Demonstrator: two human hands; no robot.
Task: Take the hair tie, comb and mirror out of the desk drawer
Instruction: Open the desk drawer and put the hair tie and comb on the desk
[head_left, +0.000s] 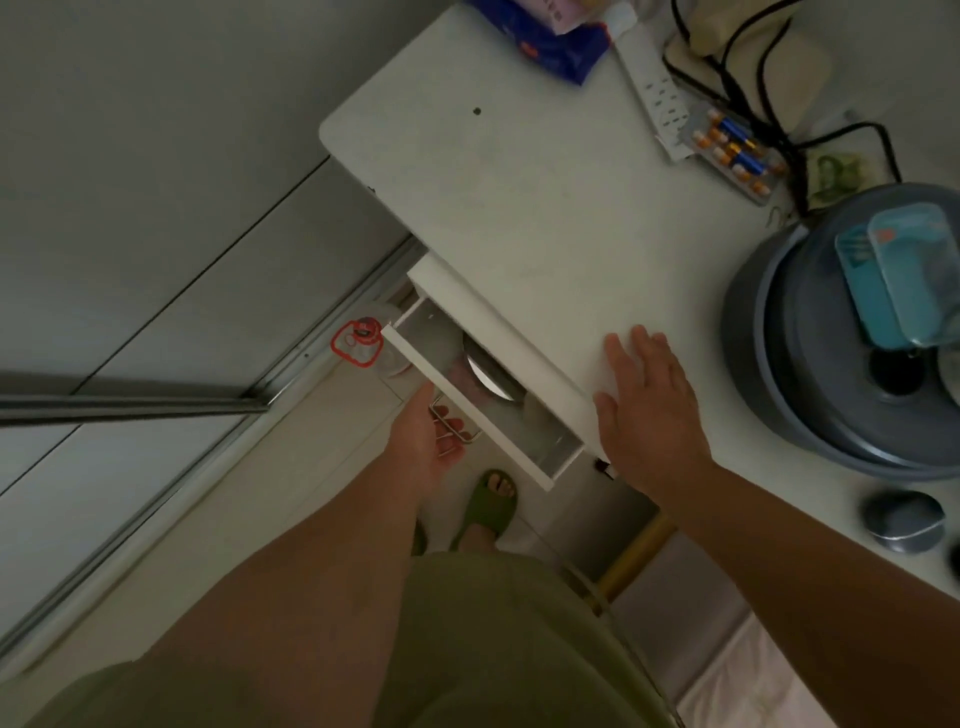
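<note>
The white desk drawer (415, 358) stands partly pulled out under the desk's front edge. My left hand (434, 436) is curled around its metal handle (460, 434) from below. Inside the drawer a round silvery mirror (485, 376) shows half hidden under the desktop, with something pinkish (460, 371) beside it that I cannot make out. No comb or hair tie can be told apart in the dark interior. My right hand (649, 410) lies flat, fingers spread, on the white desktop (519, 197) just above the drawer.
On the desktop stand a grey round container (810, 395) at the right, a power strip (652, 83) with black cables, a battery pack (737, 150) and a blue packet (550, 47). A clear bottle with a red cap (363, 340) stands on the floor by the drawer.
</note>
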